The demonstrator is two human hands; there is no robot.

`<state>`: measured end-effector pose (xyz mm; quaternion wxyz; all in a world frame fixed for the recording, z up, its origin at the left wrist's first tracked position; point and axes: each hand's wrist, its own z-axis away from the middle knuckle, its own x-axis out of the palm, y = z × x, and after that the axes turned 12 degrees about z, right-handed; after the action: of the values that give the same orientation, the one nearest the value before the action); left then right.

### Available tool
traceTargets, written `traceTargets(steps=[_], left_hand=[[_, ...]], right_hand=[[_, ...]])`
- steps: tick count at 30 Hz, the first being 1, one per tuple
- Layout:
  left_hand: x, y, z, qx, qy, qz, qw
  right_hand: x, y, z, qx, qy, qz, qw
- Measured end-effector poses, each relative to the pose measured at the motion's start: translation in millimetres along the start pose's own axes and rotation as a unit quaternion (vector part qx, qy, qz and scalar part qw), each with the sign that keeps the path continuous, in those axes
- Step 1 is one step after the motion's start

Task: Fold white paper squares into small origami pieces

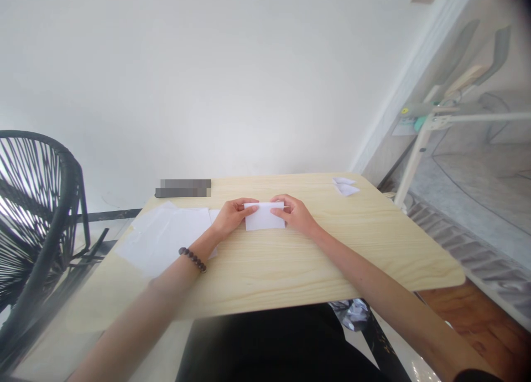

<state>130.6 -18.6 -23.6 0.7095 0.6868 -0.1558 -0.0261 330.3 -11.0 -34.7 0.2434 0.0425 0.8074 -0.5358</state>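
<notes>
Between my two hands is a small folded sheet of white paper point(265, 220), its long side running left to right above the wooden table point(265, 282). My left hand point(230, 217) pinches its upper left corner, thumb in front and fingers behind. At the upper right corner, my right hand point(297, 213) grips it the same way. A dark bead bracelet circles my left wrist. Loose white sheets point(166, 235) lie to the left, partly hidden by my left forearm. How many layers the folded paper has, I cannot tell.
A folded white paper piece point(345, 186) rests at the table's far right. At the back left lies a dark, pixelated long object point(183, 189). A black woven chair point(41, 216) stands left, a white metal frame point(418, 155) right. The wall borders the table's far edge.
</notes>
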Motion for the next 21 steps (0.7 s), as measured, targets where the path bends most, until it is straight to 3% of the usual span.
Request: traceTargets(steps=[21], left_hand=[[-1.1,-3.6,-2.3,-0.032,-0.018,0.056,0.998]], right_hand=[[-0.1,1.6,0.7,0.02,-0.011,-0.005,1.0]])
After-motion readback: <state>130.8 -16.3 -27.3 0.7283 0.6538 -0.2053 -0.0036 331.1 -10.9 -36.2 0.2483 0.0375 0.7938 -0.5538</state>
